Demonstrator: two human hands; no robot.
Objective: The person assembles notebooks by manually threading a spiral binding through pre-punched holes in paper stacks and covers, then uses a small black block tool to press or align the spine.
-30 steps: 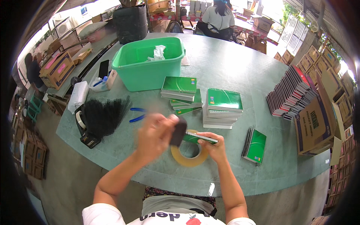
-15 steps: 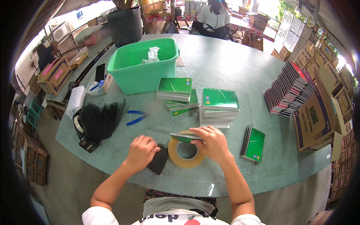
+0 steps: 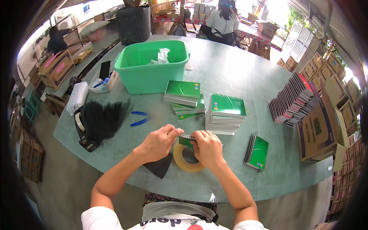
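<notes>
Green spiral notebook [image 3: 186, 140], left hand [image 3: 158, 143] and right hand [image 3: 207, 147] pinching its spine

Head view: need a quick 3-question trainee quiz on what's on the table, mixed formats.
1. True or false: both hands, the left hand and the right hand, hold one green spiral notebook.
2. What lies under the hands? A) tape roll B) scissors C) phone
3. Fill in: the green plastic tub holds crumpled white ____.

Key: 1 true; 2 A; 3 paper or plastic, too small to tell which.
</notes>
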